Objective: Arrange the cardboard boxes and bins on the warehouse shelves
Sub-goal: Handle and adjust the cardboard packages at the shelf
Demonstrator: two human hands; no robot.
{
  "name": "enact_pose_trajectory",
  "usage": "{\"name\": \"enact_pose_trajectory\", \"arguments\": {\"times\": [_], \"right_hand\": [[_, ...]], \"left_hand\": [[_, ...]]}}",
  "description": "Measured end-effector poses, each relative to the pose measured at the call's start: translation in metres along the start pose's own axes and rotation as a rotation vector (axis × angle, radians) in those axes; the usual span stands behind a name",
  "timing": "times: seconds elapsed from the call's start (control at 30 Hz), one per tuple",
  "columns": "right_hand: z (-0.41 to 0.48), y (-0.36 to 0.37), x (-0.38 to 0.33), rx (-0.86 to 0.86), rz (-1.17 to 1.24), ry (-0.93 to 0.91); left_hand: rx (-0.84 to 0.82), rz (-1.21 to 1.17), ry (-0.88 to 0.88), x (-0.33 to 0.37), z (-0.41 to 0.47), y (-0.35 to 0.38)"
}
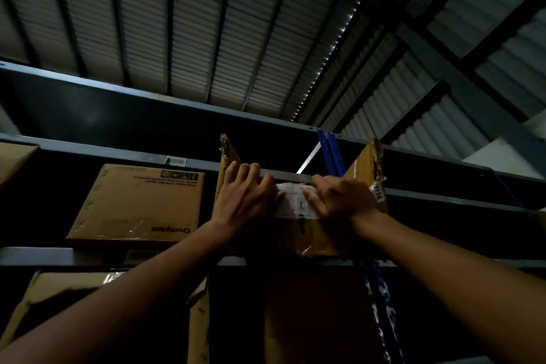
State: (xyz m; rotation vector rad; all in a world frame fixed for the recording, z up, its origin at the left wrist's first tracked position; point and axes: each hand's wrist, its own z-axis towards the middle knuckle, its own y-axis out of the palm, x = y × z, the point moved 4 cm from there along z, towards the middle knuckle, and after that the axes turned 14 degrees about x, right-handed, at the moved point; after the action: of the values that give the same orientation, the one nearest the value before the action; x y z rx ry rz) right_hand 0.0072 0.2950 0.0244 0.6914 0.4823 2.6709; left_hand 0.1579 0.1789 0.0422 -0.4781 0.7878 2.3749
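Note:
An open-topped cardboard box [298,233] with a white label stands on a high grey shelf [35,255], its torn side flaps sticking up. Both my arms reach up to it. My left hand [246,199] lies flat against the box's front face, its fingers spread and straight, the fingertips near the top edge. My right hand [339,201] presses on the front beside the label with its fingers extended. The box's lower front is partly hidden by my wrists.
A closed "Crompton" cardboard box [139,204] stands upside down on the same shelf to the left. More cardboard boxes [59,298] sit on the shelf below. A blue upright post [332,154] rises just behind the box. The corrugated metal roof [206,23] is overhead.

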Motion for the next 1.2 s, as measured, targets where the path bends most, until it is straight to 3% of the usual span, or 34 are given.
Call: {"name": "enact_pose_trajectory", "arguments": {"times": [0.27,0.43,0.6,0.87,1.2], "right_hand": [[-0.001,0.058,0.043,0.076,-0.054,0.039],[-0.017,0.103,0.081,0.069,-0.020,0.181],[-0.040,0.150,0.112,-0.006,0.031,0.163],[-0.083,0.222,0.158,0.034,0.137,0.182],[-0.101,0.254,0.181,0.054,0.196,0.215]], "left_hand": [[-0.009,0.001,-0.037,-0.004,0.004,0.059],[-0.033,0.058,-0.061,0.010,0.007,0.102],[-0.070,0.149,-0.086,0.025,0.003,0.152],[-0.163,0.157,-0.117,0.052,-0.002,0.218],[-0.194,0.187,-0.127,0.059,0.001,0.260]]}}
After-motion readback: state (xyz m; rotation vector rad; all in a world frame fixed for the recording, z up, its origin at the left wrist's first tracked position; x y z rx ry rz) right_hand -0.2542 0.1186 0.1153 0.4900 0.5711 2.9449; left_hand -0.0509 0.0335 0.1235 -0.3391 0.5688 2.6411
